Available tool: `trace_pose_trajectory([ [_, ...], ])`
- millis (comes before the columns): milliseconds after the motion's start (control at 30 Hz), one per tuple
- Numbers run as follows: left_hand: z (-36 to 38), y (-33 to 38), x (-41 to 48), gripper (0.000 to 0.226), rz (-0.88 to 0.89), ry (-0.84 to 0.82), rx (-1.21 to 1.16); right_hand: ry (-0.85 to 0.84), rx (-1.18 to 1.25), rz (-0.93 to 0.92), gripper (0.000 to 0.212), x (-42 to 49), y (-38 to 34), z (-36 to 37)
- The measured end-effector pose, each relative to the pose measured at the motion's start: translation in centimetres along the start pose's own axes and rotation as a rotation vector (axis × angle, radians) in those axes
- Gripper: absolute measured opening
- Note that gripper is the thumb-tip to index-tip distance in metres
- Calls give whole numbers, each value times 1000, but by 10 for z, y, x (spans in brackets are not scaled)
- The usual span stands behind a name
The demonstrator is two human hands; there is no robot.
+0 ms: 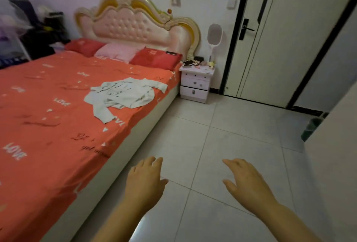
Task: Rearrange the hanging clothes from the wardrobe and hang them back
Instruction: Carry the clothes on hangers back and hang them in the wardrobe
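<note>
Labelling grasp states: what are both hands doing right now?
Left hand: open, fingers relaxed, holding nothing.
Right hand: open, fingers spread, holding nothing.

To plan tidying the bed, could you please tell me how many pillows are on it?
3, in a row below the headboard: left red pillow, pink pillow in the middle, right red pillow nearest the nightstand. None seems hidden.

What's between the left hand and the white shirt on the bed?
Between the left hand and white shirt: only the bed's pale side and orange sheet, in the head view.
</note>
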State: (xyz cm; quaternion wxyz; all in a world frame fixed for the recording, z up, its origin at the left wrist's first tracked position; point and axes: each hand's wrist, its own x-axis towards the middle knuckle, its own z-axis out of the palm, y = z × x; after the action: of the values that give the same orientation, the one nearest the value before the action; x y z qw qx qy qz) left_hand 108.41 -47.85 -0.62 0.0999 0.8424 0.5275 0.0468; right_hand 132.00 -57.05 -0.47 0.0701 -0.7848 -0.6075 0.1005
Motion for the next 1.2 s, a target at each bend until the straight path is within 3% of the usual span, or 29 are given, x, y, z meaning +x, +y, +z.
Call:
trace_pose_trajectory([
  [300, 6, -71, 105, 61, -172, 17, -16, -59, -6, -190, 56, 161, -45, 19],
  [667, -20, -97, 296, 58, -400, 78, 24, -100, -23, -444, 57, 410, -63, 3],
  [867, -22, -133, 385, 58, -481, 60, 6, -129, 12, -496, 58, 522, -89, 5],
  [1200, -19, -251, 569, 53, -562, 1, -67, -194, -61, -525, 55, 733, -166, 28],
])
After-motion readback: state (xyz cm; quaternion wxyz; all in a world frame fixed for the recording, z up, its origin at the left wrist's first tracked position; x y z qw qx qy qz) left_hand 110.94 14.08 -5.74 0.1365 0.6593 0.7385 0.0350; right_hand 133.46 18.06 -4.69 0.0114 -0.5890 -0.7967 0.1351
